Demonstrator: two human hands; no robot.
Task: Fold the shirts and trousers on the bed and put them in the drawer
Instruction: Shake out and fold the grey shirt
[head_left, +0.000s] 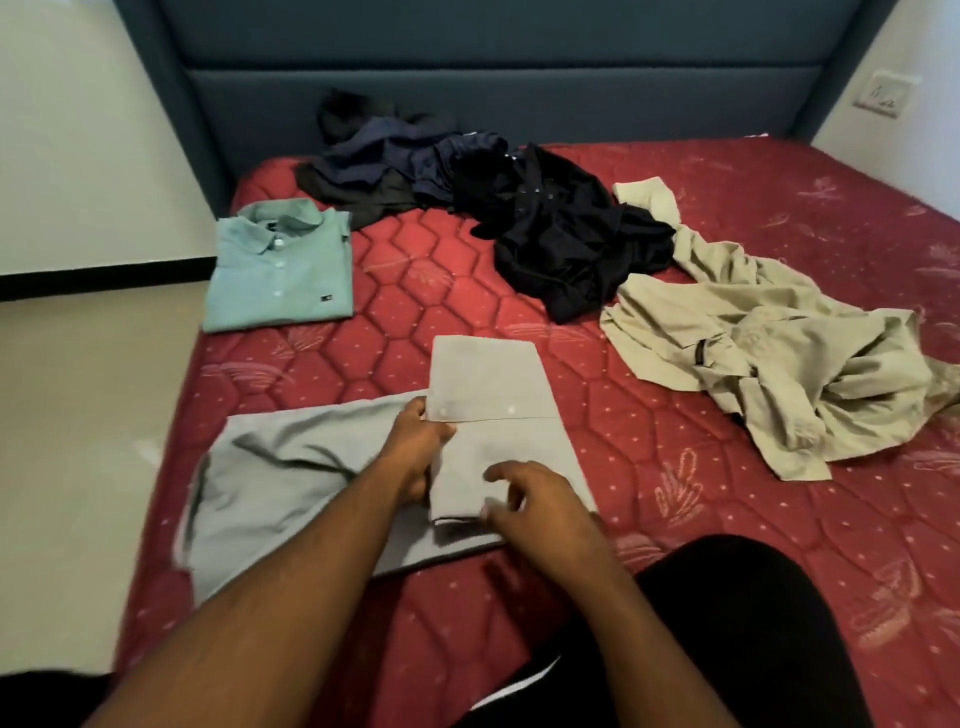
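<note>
A grey shirt (291, 483) lies partly folded on the red mattress (675, 519) in front of me, its right part doubled into a narrow panel (493, 384). My left hand (418, 447) presses on the fold line at the panel's left edge, fingers partly tucked under the cloth. My right hand (540, 501) hovers over the panel's near end with loosely bent fingers, touching its lower corner. A folded green polo shirt (280, 270) lies at the mattress's left edge.
A heap of dark blue and black clothes (415, 161) sits near the blue headboard (498, 93). A black garment (566, 244) and a crumpled beige shirt (769, 353) lie to the right. My black-clad knee (737, 623) rests on the mattress.
</note>
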